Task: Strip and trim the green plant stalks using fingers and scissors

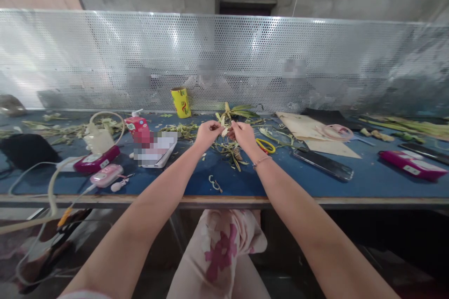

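Over the middle of the blue-topped table, my left hand [208,133] and my right hand [244,135] are close together, fingertips pinched. Between them is a pale, thin strip of plant [223,126], which both seem to grip; the fingers partly cover it. Below the hands lies a small heap of green and pale plant shreds [234,155]. Long green leaves [243,111] with a pale stalk lie just behind. Beside my right wrist are the yellow handles of what look like scissors [265,145]. A curled pale peel [215,183] rests near the front edge.
A yellow cylinder [181,103] stands by the perforated metal screen [224,46]. To the left are a red pack [138,129], a white device [157,152], a pink case [107,175] and cables. Rightward lie a dark phone [324,164], brown sheets [298,127] and a magenta box [412,164].
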`<state>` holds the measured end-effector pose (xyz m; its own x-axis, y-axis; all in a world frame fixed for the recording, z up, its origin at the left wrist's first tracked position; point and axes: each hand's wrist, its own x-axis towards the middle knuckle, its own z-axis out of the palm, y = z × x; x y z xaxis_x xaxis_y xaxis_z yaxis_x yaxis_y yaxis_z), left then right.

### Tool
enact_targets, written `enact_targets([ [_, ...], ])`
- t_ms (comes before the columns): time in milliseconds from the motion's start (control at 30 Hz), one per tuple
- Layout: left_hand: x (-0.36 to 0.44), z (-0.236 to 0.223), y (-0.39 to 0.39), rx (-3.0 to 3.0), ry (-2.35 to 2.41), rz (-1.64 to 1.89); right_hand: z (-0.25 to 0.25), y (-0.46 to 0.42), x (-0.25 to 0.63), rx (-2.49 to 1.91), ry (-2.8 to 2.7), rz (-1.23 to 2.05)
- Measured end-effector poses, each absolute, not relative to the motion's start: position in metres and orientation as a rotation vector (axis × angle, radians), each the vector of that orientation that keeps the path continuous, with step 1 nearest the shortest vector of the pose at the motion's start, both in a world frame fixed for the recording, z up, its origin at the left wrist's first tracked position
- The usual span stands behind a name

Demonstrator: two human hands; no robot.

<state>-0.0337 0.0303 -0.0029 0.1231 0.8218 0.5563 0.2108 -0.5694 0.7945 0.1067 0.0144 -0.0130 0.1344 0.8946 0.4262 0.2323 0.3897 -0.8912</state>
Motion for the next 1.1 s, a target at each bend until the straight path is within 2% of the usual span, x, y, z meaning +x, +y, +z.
enact_targets([
  [133, -0.036, -0.003, 0.032, 1.762, 0.941, 1.453, -0.017, 0.016, 0.103, -1.031, -1.332, 1.056],
  [267, -0.033, -0.006, 0.034, 1.668, 0.869, 1.43, -0.017, 0.017, 0.102, -0.875, -1.263, 1.135],
  [500, -0.029, 0.0, 0.026, 1.349, 0.782, 1.314, -0.018, 0.022, 0.107, -0.831, -1.292, 0.82],
  [800, -0.029, 0.001, 0.024, 1.332, 0.761, 1.28, -0.014, 0.014, 0.109, -0.876, -1.503, 0.545],
  [1100, -0.026, -0.004, 0.027, 1.501, 0.773, 1.282, -0.012, 0.01, 0.108, -0.887, -1.631, -0.089],
])
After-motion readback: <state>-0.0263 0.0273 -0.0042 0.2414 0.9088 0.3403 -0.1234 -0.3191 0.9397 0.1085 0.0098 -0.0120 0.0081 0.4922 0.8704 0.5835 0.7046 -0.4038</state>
